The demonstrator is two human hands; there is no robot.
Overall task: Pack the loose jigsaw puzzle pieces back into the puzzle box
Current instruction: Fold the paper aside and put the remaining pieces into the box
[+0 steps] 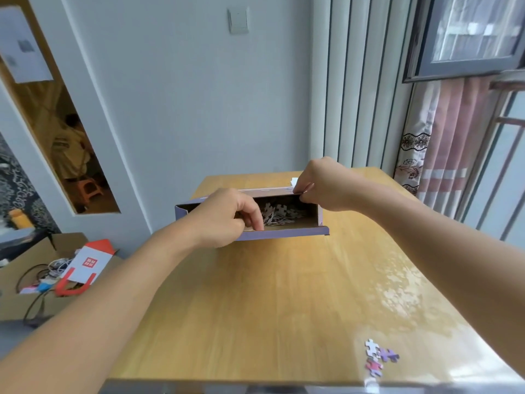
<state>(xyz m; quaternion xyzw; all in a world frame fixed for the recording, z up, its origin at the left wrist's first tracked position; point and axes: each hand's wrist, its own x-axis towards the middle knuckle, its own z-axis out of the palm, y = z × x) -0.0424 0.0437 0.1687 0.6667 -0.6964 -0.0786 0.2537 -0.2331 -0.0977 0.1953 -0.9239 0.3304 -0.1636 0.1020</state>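
Observation:
A purple puzzle box (284,232) lies on its side at the far end of the wooden table (255,302), its open side facing me. Grey-backed puzzle pieces (279,214) lie piled inside it. My left hand (227,217) is at the box's opening, fingers curled down and reaching into it; whether it holds a piece is hidden. My right hand (321,184) pinches the upper edge of the box at its right corner. A few loose pieces (379,356), white, purple and pink, lie near the table's front right edge.
An open cardboard box (31,280) with cables and a red-and-white paper bag (82,267) stands on the floor to the left. The wall is just behind the table. Curtains and a window are at the right.

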